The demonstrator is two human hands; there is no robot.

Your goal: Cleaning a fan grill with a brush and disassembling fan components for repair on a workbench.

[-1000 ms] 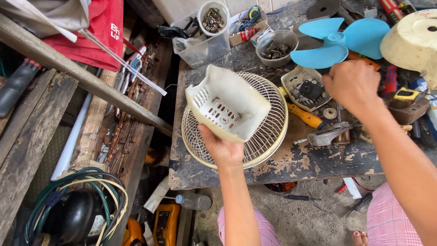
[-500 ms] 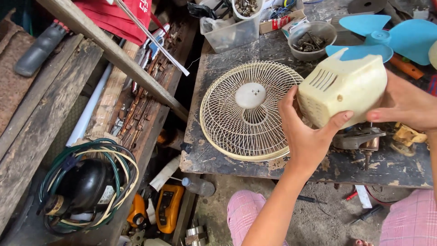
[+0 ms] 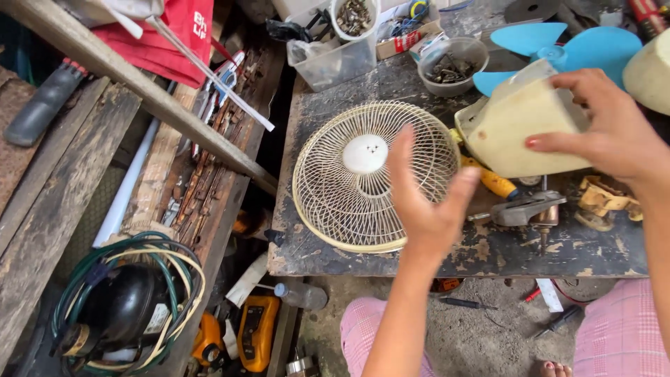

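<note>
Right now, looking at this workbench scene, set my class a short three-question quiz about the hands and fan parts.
1. True or false: the left hand grips the cream motor housing.
2. Which hand holds the housing? A) left B) right C) both
3. Fill in: the round wire fan guard lies flat on the ______.

Key
1. False: it hovers open over the guard, holding nothing.
2. B: the right hand holds it, near the blue fan blade.
3. Workbench.

Cream plastic fan motor housing [image 3: 520, 129], boxy with rounded corners, slightly yellowed, held tilted above the right part of the workbench. Gripped from the top, just beside the round wire fan grille [image 3: 373, 174], lying flat
</note>
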